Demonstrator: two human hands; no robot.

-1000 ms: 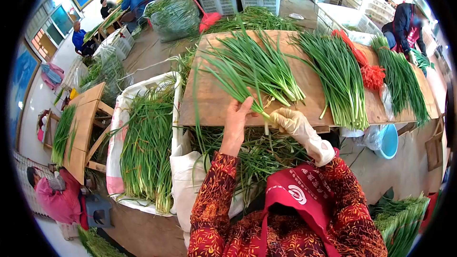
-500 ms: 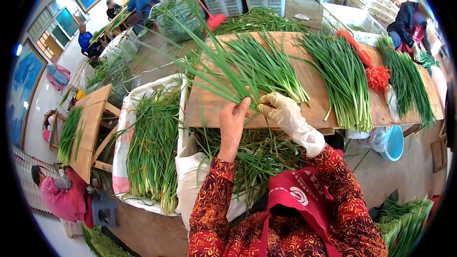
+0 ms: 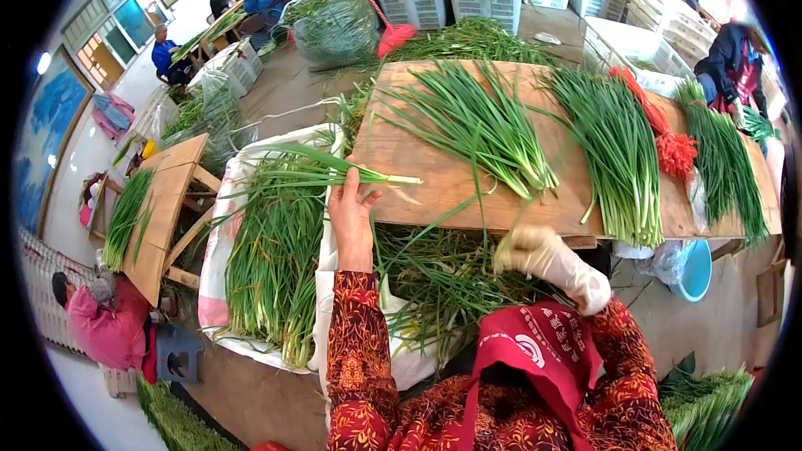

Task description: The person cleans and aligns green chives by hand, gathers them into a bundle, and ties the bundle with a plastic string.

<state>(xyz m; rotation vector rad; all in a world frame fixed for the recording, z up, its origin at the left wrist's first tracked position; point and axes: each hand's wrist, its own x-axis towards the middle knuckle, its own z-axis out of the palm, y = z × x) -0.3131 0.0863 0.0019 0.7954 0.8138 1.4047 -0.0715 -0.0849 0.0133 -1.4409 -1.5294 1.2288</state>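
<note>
The left hand (image 3: 352, 219) pinches a small bunch of greens (image 3: 386, 178), stalk ends towards three o'clock, at ten o'clock from the gloved right hand (image 3: 535, 255), whose blurred grip I cannot tell.

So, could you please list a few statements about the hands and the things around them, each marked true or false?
1. The left hand holds a few green stalks. True.
2. The right hand is bare. False: the right hand wears a pale glove.
3. A red bundle lies between two bunches on the wooden board. True.
4. The white crate beside the board is empty. False: the white crate is filled with greens.
5. The blue basin stands on top of the board. False: the blue basin is below the board.
</note>
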